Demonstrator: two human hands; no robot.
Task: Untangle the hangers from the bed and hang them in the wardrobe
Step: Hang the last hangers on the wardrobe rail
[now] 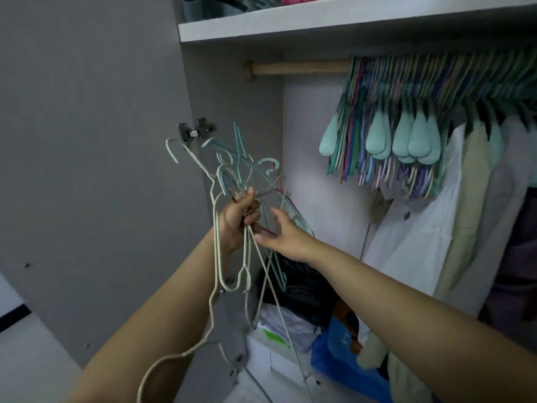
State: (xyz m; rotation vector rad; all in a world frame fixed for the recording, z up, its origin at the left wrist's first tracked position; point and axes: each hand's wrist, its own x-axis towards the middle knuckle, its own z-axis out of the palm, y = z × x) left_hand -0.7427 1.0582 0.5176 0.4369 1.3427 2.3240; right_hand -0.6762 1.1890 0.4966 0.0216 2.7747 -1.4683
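Note:
My left hand (238, 219) grips a tangled bunch of thin wire hangers (232, 175), cream, teal and one red, held up in front of the open wardrobe. Their hooks fan out above my fist and their bodies dangle below it. My right hand (283, 231) reaches in from the right, thumb and fingers pinching wires of the bunch just beside the left fist. The wooden wardrobe rail (299, 67) runs across the top, bare on its left stretch. Many hangers (406, 135) crowd its right part.
The grey wardrobe door (87, 141) stands open on the left with its hinge (197, 131) near the hooks. A white shelf (319, 24) sits above the rail. Clothes (436, 228) hang at right; folded clothes and a blue bag (343, 362) fill the wardrobe floor.

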